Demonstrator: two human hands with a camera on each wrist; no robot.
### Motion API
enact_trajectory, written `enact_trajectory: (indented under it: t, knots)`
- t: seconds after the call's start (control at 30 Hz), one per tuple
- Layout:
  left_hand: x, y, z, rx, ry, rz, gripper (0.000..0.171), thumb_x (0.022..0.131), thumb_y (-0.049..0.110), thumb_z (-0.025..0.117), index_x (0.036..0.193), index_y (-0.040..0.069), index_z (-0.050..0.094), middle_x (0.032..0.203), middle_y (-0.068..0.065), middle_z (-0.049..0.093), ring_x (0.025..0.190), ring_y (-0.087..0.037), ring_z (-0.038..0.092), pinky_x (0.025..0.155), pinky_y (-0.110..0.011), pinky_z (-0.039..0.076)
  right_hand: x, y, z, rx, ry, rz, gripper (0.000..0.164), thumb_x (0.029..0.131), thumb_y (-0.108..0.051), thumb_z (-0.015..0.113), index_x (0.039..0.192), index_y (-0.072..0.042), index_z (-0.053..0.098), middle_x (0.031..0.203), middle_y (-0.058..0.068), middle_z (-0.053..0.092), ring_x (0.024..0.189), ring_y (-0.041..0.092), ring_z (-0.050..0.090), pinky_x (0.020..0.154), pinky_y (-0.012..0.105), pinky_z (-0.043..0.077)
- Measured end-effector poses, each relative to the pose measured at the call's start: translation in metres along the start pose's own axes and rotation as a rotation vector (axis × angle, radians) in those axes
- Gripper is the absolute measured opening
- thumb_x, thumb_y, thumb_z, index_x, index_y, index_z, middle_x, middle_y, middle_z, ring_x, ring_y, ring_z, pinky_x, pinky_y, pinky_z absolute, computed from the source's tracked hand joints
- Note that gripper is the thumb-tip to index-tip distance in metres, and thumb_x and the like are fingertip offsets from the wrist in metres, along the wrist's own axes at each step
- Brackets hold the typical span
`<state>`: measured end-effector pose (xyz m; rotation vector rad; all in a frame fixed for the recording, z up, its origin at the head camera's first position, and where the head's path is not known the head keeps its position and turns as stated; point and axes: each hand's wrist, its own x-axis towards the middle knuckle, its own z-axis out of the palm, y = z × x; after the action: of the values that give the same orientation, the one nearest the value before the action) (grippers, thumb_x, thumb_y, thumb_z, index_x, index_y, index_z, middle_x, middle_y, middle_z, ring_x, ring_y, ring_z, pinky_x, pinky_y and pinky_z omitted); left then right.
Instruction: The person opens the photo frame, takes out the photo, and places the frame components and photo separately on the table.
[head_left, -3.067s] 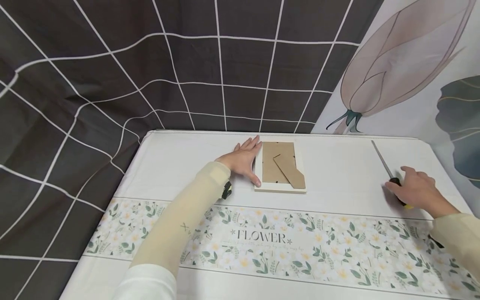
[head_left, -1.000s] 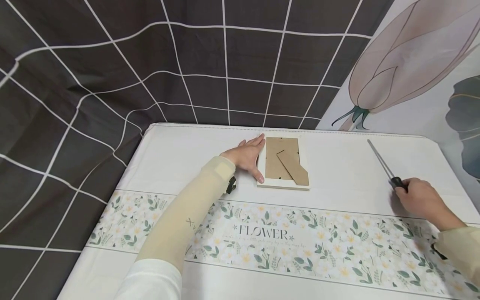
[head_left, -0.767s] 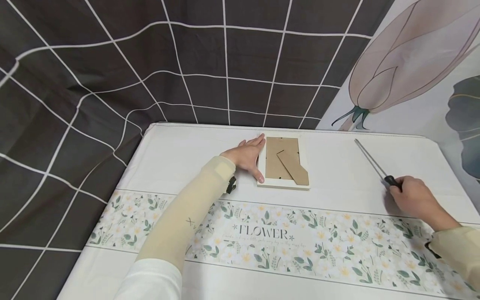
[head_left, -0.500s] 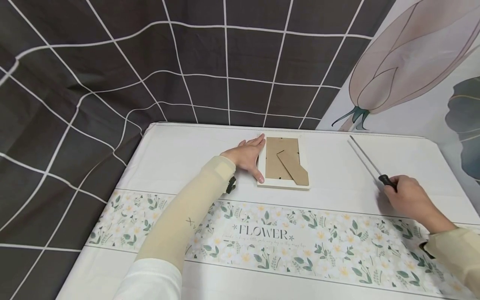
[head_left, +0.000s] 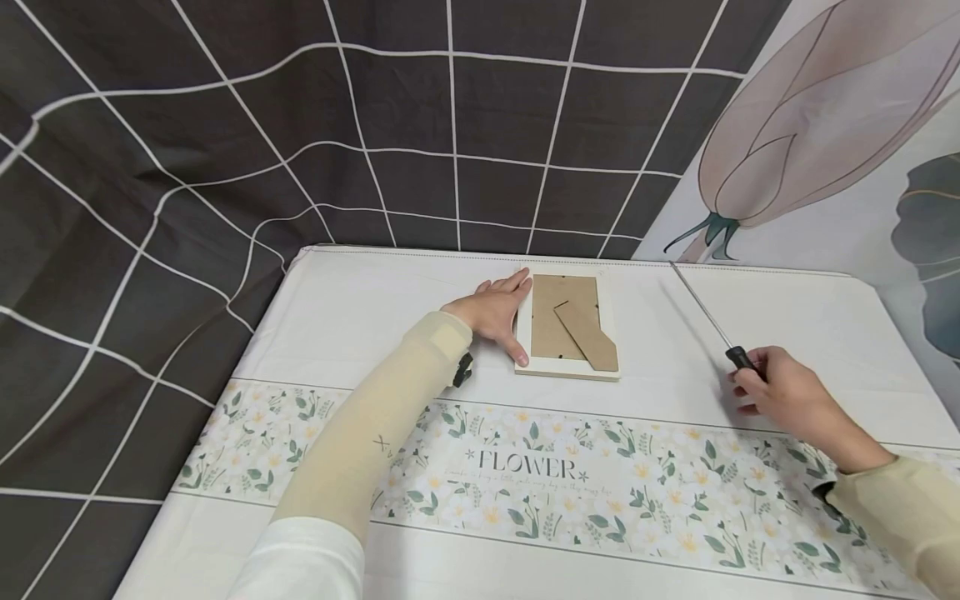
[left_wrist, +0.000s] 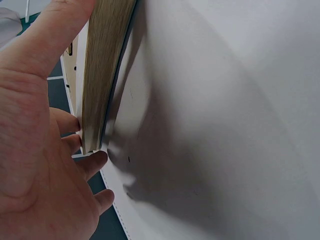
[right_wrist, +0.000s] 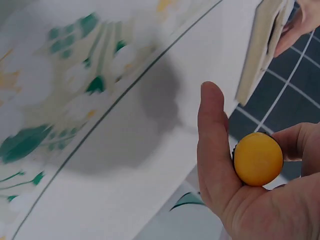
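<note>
Gripping black-handled screwdriver point(head_left: 738, 357), right side of view, shaft slanting up-left: right hand point(head_left: 786, 396) | Left hand point(head_left: 491, 319): fingers spread, touching photo frame's point(head_left: 564, 325) left edge | Photo frame: back up, centre, on white counter point(head_left: 375, 333) | Hands: apart

Soft, even light leaves the head view bright, stretched toward its edges, while the dimmer wrist views show blurry shadows point(left_wrist: 175, 175) cast by the hands point(left_wrist: 45, 150) point(right_wrist: 260, 210) on the white counter point(left_wrist: 225, 75).

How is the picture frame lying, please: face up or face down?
Face down: the picture frame lies flat on the white table, its brown backing and support leg uppermost in the head view.
</note>
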<state>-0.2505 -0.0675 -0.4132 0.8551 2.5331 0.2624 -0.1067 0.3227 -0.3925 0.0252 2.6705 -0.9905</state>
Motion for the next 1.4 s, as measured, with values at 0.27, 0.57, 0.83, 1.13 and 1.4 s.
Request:
enact_trajectory:
  t: [0.27,0.57,0.83,1.13,1.4]
  knots:
    - [-0.001,0.002,0.0,-0.01,-0.006,-0.006,0.145,0.062,0.067,0.086,0.161,0.003,0.001,0.169,-0.009,-0.011,0.155,-0.029,0.005,0.124,-0.052,0.008,-0.001,-0.018,0.011,0.072,-0.01,-0.024,0.042,0.097,-0.004,0.038,0.126,0.025,0.03,0.095,0.03,0.062,0.081,0.029,0.068,0.065,0.034,0.062]
    - [-0.002,0.003,-0.001,-0.008,-0.01,-0.011,0.144,0.063,0.066,0.086,0.161,0.004,0.001,0.169,-0.009,-0.012,0.155,-0.029,0.004,0.124,-0.051,0.007,0.0,-0.033,0.018,0.101,-0.008,-0.067,0.039,0.095,-0.002,0.042,0.125,0.022,0.033,0.096,0.025,0.055,0.079,0.023,0.064,0.066,0.031,0.062]
    - [-0.003,0.004,-0.003,-0.009,-0.011,-0.01,0.144,0.063,0.065,0.087,0.161,0.003,0.001,0.169,-0.011,-0.011,0.155,-0.029,0.003,0.124,-0.05,0.008,0.005,-0.043,0.026,0.184,-0.026,-0.112,0.038,0.097,-0.001,0.046,0.127,0.02,0.034,0.097,0.024,0.057,0.077,0.017,0.063,0.07,0.031,0.062]
    - [-0.001,0.004,-0.003,-0.007,-0.009,-0.008,0.146,0.062,0.065,0.088,0.161,0.001,0.002,0.169,-0.012,-0.009,0.155,-0.028,0.004,0.124,-0.049,0.01,0.006,-0.053,0.031,0.082,-0.014,-0.144,0.039,0.1,-0.009,0.049,0.127,0.019,0.046,0.105,0.031,0.064,0.084,0.029,0.075,0.065,0.019,0.052]
    - [0.0,0.004,-0.004,0.007,-0.012,-0.01,0.147,0.061,0.067,0.087,0.16,0.001,0.001,0.168,-0.014,-0.008,0.155,-0.029,0.005,0.123,-0.051,0.011,0.009,-0.059,0.034,0.056,-0.03,-0.163,0.035,0.102,-0.011,0.044,0.122,0.014,0.058,0.119,0.035,0.061,0.086,0.029,0.075,0.077,0.017,0.055]
